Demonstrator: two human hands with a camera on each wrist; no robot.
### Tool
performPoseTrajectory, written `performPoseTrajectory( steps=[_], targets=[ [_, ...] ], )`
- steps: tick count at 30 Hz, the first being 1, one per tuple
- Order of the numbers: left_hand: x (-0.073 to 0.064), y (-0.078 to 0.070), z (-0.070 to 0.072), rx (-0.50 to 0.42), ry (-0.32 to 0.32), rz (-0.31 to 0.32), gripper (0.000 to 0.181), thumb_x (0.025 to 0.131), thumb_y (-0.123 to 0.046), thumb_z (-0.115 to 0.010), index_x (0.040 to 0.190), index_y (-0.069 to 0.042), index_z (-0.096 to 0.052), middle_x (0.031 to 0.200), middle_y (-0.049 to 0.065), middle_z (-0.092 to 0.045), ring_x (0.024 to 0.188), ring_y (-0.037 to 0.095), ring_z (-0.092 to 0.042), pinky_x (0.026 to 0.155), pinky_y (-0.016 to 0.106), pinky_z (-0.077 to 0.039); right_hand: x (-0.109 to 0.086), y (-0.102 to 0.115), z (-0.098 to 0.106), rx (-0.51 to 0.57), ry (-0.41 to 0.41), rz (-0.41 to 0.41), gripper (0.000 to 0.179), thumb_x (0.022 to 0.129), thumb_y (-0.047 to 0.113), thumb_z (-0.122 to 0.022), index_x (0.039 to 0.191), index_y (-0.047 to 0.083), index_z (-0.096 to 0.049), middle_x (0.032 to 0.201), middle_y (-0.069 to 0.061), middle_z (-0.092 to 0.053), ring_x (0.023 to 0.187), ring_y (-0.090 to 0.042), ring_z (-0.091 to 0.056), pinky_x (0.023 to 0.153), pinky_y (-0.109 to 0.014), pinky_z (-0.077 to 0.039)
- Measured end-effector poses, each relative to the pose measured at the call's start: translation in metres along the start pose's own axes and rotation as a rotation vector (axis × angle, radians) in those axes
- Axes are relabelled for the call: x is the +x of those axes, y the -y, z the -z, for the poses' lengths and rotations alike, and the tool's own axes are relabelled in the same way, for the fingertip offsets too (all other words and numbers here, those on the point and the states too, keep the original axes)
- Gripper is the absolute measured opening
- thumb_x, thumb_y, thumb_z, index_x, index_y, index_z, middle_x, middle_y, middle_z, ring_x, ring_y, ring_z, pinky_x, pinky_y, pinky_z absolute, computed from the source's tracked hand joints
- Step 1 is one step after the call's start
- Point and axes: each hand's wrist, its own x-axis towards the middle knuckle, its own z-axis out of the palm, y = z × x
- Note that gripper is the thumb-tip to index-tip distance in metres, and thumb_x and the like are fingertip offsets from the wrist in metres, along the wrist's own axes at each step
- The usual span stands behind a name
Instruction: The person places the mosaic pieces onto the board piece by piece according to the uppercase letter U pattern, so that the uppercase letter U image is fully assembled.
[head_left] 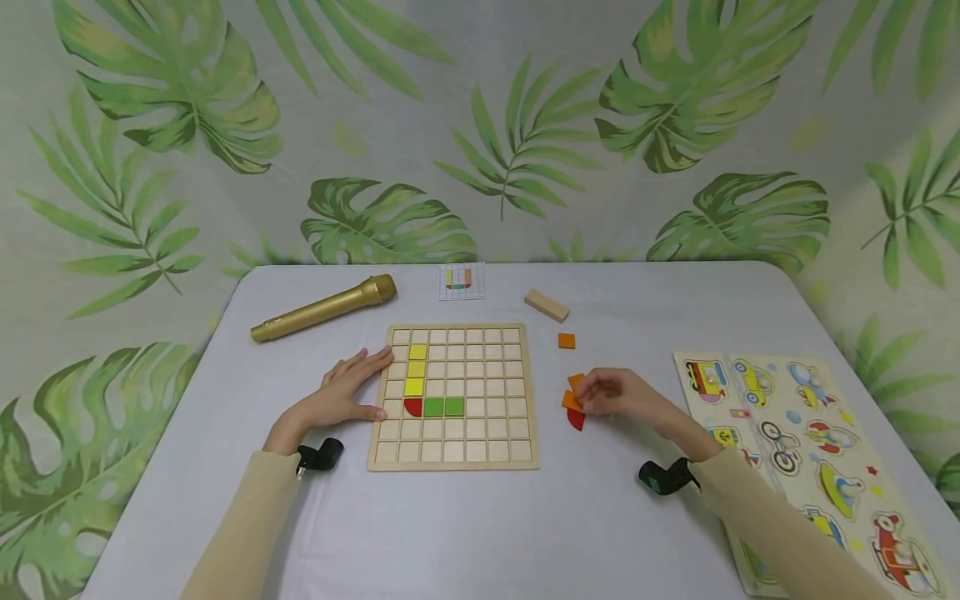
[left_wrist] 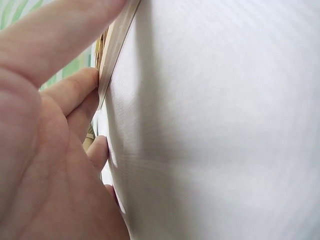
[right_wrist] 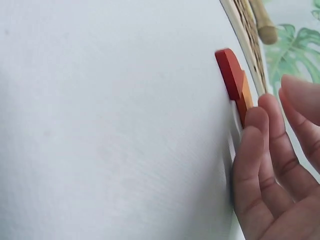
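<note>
A wooden grid board (head_left: 487, 467) lies flat on the table. In its cells stand several yellow square tiles (head_left: 416, 369) in a column, a red quarter-round tile (head_left: 413, 407) below them, and two green square tiles (head_left: 443, 407). My left hand (head_left: 347, 392) rests spread against the board's left edge, thumb and fingertips touching the frame. My right hand (head_left: 618, 393) is right of the board, its bent fingers at two orange square tiles (head_left: 572, 401) and a red quarter-round tile (head_left: 575, 419). In the right wrist view, nothing shows between thumb and fingers; their contact with the orange tiles is partly hidden.
Behind the board lie a gold microphone (head_left: 324, 310), a small pattern card (head_left: 462, 282) and a plain wooden block (head_left: 547, 305). A single orange tile (head_left: 566, 341) lies nearby. A picture puzzle board (head_left: 806, 417) lies at the right, under the right forearm.
</note>
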Motion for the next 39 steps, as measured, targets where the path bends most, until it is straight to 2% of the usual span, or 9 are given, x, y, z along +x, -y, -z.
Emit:
performPoseTrajectory(
  steps=[7, 14, 21, 29, 36, 39],
  targets=[
    [0.0, 0.0, 0.0, 0.003, -0.001, -0.002, 0.094, 0.08, -0.04, -0.076, 0.152, -0.009, -0.025, 0.158, 0.01, -0.016, 0.143, 0.037, 0.0, 0.108, 0.06, 0.005, -0.003, 0.0, -0.01, -0.125, -0.059, 0.022, 0.014, 0.084, 0.001, -0.07, 0.097, -0.001, -0.064, 0.087, -0.009, -0.06, 0.081, -0.024, -0.054, 0.067, -0.024, -0.049],
    [-0.001, -0.001, 0.0, -0.001, -0.002, -0.004, 0.093, 0.08, -0.039, -0.076, 0.152, -0.009, -0.025, 0.158, 0.01, -0.016, 0.143, 0.037, 0.001, 0.108, 0.06, 0.005, -0.005, 0.004, -0.02, -0.282, -0.13, 0.035, 0.02, 0.078, 0.01, -0.079, 0.091, 0.006, -0.064, 0.079, -0.001, -0.057, 0.075, -0.019, -0.052, 0.064, -0.023, -0.045],
    [-0.001, 0.0, 0.0, 0.003, -0.005, -0.006, 0.093, 0.08, -0.039, -0.076, 0.152, -0.009, -0.025, 0.158, 0.01, -0.016, 0.143, 0.037, 0.0, 0.107, 0.06, 0.005, -0.006, 0.01, -0.027, -0.388, -0.14, 0.049, 0.023, 0.075, 0.005, -0.081, 0.088, 0.006, -0.063, 0.076, 0.0, -0.054, 0.072, -0.017, -0.05, 0.062, -0.024, -0.043],
    [-0.001, 0.0, 0.0, 0.002, -0.004, -0.005, 0.093, 0.08, -0.039, -0.076, 0.152, -0.009, -0.026, 0.158, 0.01, -0.016, 0.143, 0.037, 0.001, 0.107, 0.06, 0.005, -0.008, 0.006, -0.026, -0.355, -0.117, 0.087, 0.024, 0.074, -0.003, -0.078, 0.088, 0.007, -0.061, 0.079, 0.0, -0.054, 0.075, -0.018, -0.051, 0.065, -0.024, -0.045],
    [0.0, 0.001, -0.001, -0.006, -0.003, 0.002, 0.094, 0.079, -0.04, -0.076, 0.152, -0.01, -0.026, 0.158, 0.009, -0.016, 0.144, 0.036, 0.001, 0.107, 0.06, 0.006, -0.007, 0.006, -0.019, -0.233, -0.074, 0.06, 0.014, 0.082, -0.002, -0.07, 0.089, 0.009, -0.064, 0.085, -0.003, -0.058, 0.079, -0.022, -0.053, 0.066, -0.025, -0.048],
    [0.0, 0.0, -0.001, -0.004, -0.003, 0.0, 0.094, 0.079, -0.04, -0.076, 0.152, -0.01, -0.025, 0.158, 0.009, -0.016, 0.144, 0.036, 0.001, 0.108, 0.06, 0.006, -0.004, 0.007, -0.016, -0.178, -0.052, 0.079, 0.012, 0.084, -0.004, -0.065, 0.09, 0.006, -0.064, 0.087, -0.005, -0.06, 0.079, -0.022, -0.054, 0.065, -0.025, -0.048]
  ],
)
